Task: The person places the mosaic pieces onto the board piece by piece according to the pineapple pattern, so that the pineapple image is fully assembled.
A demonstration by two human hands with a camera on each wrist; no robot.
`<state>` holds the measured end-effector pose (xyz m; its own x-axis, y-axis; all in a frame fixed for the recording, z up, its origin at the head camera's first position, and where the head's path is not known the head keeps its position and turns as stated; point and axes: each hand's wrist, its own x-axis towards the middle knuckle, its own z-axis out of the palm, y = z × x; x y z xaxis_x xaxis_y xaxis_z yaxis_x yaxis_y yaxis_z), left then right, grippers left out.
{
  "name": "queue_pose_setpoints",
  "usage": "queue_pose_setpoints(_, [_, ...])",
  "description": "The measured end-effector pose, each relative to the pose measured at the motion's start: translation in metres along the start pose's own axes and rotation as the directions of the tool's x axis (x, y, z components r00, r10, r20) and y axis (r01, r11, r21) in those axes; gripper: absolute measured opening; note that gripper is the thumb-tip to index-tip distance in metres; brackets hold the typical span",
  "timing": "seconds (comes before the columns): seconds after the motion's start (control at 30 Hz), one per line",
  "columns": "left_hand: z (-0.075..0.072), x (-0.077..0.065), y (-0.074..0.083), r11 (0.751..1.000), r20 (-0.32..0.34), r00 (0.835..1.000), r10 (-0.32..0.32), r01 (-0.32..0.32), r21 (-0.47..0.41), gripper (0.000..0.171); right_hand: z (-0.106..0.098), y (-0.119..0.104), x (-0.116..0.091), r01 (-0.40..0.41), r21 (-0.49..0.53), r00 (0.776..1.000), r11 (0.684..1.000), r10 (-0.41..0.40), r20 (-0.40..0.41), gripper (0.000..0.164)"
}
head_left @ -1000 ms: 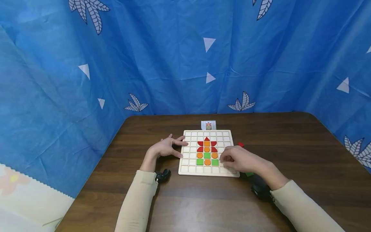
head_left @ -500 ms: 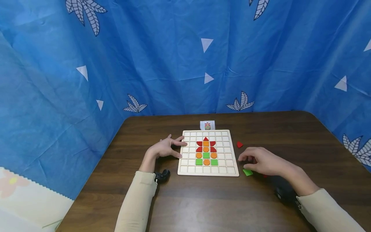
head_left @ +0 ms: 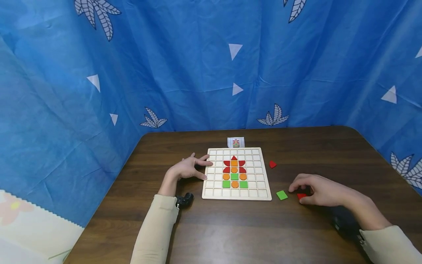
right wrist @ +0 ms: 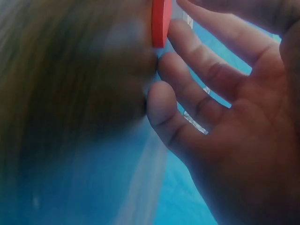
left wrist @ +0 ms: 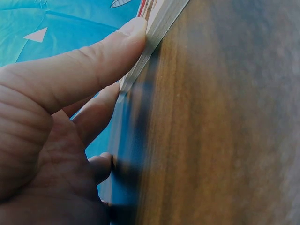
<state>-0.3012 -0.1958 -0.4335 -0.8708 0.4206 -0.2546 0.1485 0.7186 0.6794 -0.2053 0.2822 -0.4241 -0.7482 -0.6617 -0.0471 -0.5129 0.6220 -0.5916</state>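
A pale wooden grid board lies flat on the table. Red, orange and green pieces fill cells in its middle columns. My left hand rests at the board's left edge with fingers spread; the left wrist view shows the thumb against the board's side. Right of the board, my right hand is low over a red piece, thumb close beside it and the index fingertip apart from it. In the right wrist view, that red piece sits beside the bent fingers; its full shape is hidden.
A green square lies between the board and my right hand. Farther back is another red piece with a curved side. A small pattern card touches or nearly touches the board's far edge. A blue curtain hangs behind the table.
My right hand has moved from the board's right side, past the green square, to the red piece farther right. The green square has come into full view. My left hand stays put.
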Motion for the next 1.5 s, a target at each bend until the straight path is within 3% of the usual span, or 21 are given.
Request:
queue_pose_setpoints(0.23, [0.000, -0.001, 0.000, 1.000, -0.005, 1.000, -0.006, 0.006, 0.008, 0.057, -0.003, 0.005, -0.005, -0.035, -0.009, 0.999, 0.999, 0.036, 0.031, 0.029])
queue_pose_setpoints(0.43, [0.000, -0.001, 0.001, 1.000, -0.003, 1.000, -0.002, 0.002, -0.004, 0.057, 0.000, 0.003, -0.002, -0.089, -0.060, 0.995, 0.994, 0.086, -0.057, 0.017])
queue_pose_setpoints(0.6, [0.000, 0.000, 0.001, 1.000, 0.002, 1.000, 0.001, -0.001, -0.011, 0.057, 0.003, 0.001, 0.000, -0.159, -0.086, 0.982, 0.984, 0.148, -0.117, 0.024])
queue_pose_setpoints(0.97, [-0.001, -0.001, 0.001, 1.000, 0.002, 1.000, 0.007, -0.007, 0.006, 0.057, -0.001, -0.001, -0.005, -0.107, -0.095, 0.992, 0.990, 0.099, -0.080, 0.020])
queue_pose_setpoints(1.5, [-0.001, -0.003, 0.001, 1.000, 0.006, 1.000, 0.008, -0.008, 0.008, 0.058, 0.006, -0.015, 0.013, -0.177, -0.149, 0.982, 0.973, 0.165, -0.090, 0.015])
